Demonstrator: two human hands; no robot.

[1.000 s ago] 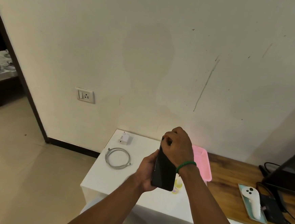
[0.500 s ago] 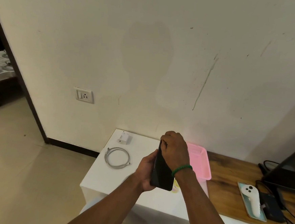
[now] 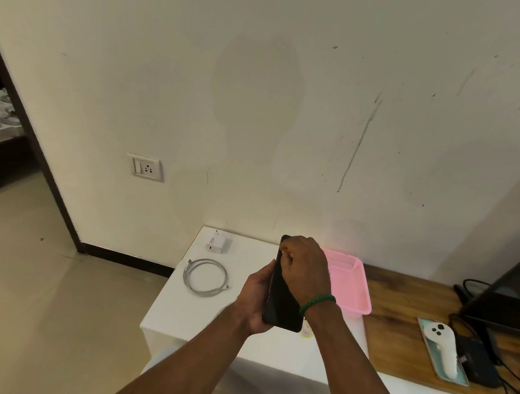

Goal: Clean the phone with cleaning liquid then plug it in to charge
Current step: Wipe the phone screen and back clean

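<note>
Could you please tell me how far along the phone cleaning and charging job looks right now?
Cleaning is in hand: the left hand holds the phone upright while the right hand rubs its top. Nothing looks finished. Charging remains: cable and charger lie unused, the socket is empty.

Glossy black phone (image 3: pixel 281 301), perforated pink plastic basket (image 3: pixel 353 285), wood-grain desktop (image 3: pixel 398 326).

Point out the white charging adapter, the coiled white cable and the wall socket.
White block-shaped charging adapter (image 3: pixel 217 242): head view, middle of its top face.
Coiled white cable (image 3: pixel 189 277): head view, left arc of the loop.
White wall socket with switch (image 3: pixel 148 168): head view, on the pin holes.
</note>
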